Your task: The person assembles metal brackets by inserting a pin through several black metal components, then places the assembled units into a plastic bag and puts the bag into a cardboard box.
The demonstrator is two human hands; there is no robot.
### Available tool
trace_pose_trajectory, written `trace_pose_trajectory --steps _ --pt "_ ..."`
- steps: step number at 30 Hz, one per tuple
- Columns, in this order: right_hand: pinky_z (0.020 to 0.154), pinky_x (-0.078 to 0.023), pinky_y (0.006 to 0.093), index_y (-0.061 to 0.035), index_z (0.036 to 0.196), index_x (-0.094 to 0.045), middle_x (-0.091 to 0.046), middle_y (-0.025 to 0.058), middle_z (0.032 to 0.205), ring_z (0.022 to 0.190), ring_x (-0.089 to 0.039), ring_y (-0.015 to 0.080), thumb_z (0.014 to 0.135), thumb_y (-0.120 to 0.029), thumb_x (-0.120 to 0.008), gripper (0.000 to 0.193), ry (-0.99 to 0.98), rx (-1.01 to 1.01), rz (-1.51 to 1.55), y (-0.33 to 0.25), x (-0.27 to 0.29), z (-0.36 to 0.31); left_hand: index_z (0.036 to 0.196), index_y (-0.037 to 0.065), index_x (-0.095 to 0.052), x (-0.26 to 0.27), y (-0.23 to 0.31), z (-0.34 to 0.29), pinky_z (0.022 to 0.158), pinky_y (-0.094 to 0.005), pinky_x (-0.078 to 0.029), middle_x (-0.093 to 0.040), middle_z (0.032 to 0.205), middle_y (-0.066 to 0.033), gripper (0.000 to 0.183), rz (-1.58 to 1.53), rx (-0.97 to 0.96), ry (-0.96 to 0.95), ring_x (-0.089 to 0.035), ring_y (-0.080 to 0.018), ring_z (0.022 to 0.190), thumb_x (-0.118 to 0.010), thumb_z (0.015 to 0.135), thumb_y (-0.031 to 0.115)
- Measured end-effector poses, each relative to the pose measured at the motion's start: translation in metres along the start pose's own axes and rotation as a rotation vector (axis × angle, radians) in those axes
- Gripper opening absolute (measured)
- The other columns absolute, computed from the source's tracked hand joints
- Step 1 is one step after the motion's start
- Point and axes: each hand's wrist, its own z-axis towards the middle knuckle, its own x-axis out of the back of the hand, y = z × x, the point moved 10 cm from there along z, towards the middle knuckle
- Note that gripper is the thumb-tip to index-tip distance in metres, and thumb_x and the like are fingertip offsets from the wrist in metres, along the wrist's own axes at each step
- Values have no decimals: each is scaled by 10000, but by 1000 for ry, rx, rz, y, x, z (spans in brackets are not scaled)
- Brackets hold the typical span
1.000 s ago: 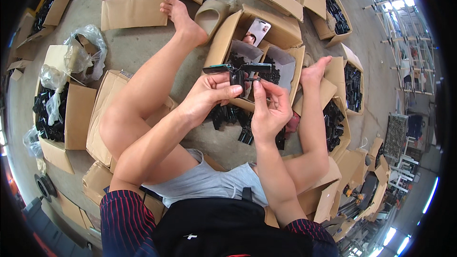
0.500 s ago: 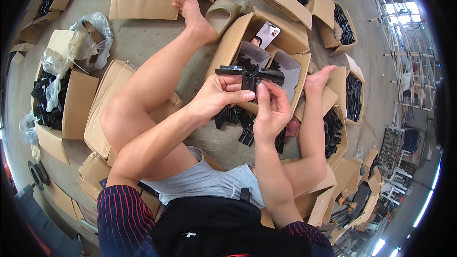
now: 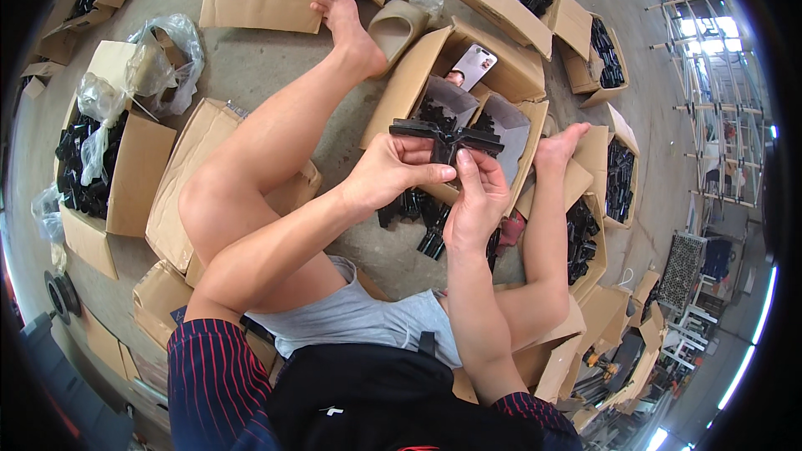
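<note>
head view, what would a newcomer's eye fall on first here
The eye goes first to the black T-shaped part, held between the left hand and right hand near the centre. Just beyond it, a phone sits in an open cardboard box. On both sides, more boxes hold heaps of black pieces.

the floor (image 3: 251,58) is grey, concrete-like, and extends to the left and right sides. along the right side i observe a frame of pale bars (image 3: 718,108); bright white light (image 3: 710,27) shows through it. a mesh panel (image 3: 681,270) is located farther along; beyond it, a white light strip (image 3: 764,305) glows.
</note>
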Motion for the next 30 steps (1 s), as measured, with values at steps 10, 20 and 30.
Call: trace_pose_trajectory --steps 10,20,30 --pt "844 -508 257 54 1145 -663 -697 85 1048 921 -634 111 904 -127 -789 327 -91 -186 -178 26 -17 -2 1103 -17 -720 27 14 0 743 -393 -582 -717 849 -171 369 824 -198 322 -712 -283 786 -756 834 234" --pt "765 -481 273 -91 1075 -715 -710 -12 964 861 -637 91 948 -251 -716 204 -90 -571 35 88 7 6 1301 -65 -630 33 6 2 850 -332 -553 -737 1095 -152 393 701 -41 234 -695 -154 985 -648 987 170" --pt "787 -429 250 -97 1071 -726 -701 -27 971 908 -601 75 946 -293 -731 232 -137 -477 -173 70 14 16 1239 59 -664 32 -50 4 889 -276 -549 -693 1096 -4 258 -91 208 233 -650 -106 1010 -618 1036 211"
